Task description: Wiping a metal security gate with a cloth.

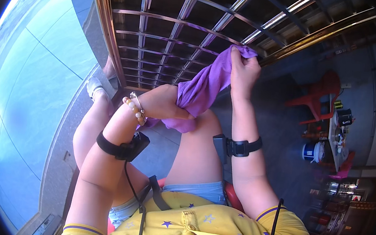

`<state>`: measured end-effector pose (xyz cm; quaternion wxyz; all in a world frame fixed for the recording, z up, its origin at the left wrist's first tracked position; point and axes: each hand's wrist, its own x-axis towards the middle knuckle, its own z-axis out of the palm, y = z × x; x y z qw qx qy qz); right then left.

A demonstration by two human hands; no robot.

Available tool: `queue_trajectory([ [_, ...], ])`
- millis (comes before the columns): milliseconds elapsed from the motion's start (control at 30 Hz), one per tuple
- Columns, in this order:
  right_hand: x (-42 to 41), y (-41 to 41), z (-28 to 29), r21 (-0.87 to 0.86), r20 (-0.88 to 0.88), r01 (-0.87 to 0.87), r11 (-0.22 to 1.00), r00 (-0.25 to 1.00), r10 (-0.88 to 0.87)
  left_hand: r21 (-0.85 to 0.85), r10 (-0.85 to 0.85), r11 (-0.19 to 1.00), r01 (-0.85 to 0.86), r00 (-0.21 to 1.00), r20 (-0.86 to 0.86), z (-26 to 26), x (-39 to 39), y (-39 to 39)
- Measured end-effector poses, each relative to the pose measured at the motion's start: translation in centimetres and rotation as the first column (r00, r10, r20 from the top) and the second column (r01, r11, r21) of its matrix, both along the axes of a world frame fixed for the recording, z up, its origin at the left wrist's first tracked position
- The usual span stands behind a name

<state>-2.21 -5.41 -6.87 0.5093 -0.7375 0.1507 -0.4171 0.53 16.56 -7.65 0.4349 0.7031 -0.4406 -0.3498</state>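
Observation:
A purple cloth (209,80) stretches, gathered and twisted, between both hands. My left hand (165,103), with a bead bracelet and a metal bangle at its wrist, grips the lower part above my bent knee. Below that hand hangs a loose fold of the cloth. Higher and to the right, my right hand (245,70) pinches the upper end between thumb and fingers. That end is close to the lower right edge of a shiny metal grille door (170,21); whether it touches the bars cannot be told.
Pale paving (31,66) lies left, beyond a stone threshold (58,159). At right are a red plastic chair (317,96), a table edge (333,143) bearing several items, and a white-and-blue bucket (312,152). Beneath me shows part of a red seat (233,195). Black straps with small devices circle both forearms.

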Motion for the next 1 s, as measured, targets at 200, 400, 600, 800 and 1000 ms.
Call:
queue_trajectory([
  [200, 0.1, 0.5, -1.6, -0.127, -0.118, 0.105, 0.986, 0.986, -0.12, 0.016, -0.018, 1.0, 0.018, 0.999, 0.042, -0.7, 0.1, -0.2],
  [400, -0.6, 0.1, -0.3, -0.148, -0.128, 0.071, 0.987, 0.988, -0.09, 0.03, -0.027, 0.999, 0.025, 0.997, 0.072, -0.4, 0.1, 0.1],
  [600, 0.2, 0.3, -0.5, -0.155, -0.072, 0.124, 0.98, 0.988, -0.136, 0.029, -0.011, 1.0, 0.008, 0.996, 0.088, -0.2, 0.3, 0.0],
  [800, 0.5, -0.1, -0.8, 0.02, -0.078, 0.015, 1.0, 0.997, -0.014, 0.065, -0.037, 0.997, 0.032, 0.995, 0.088, -0.5, 0.3, -0.3],
  [1000, 0.7, -0.6, 1.4, 0.814, 0.175, -0.265, 0.517, 0.96, 0.217, -0.015, -0.029, 0.999, 0.03, 0.995, 0.095, -0.8, 0.3, -0.3],
])
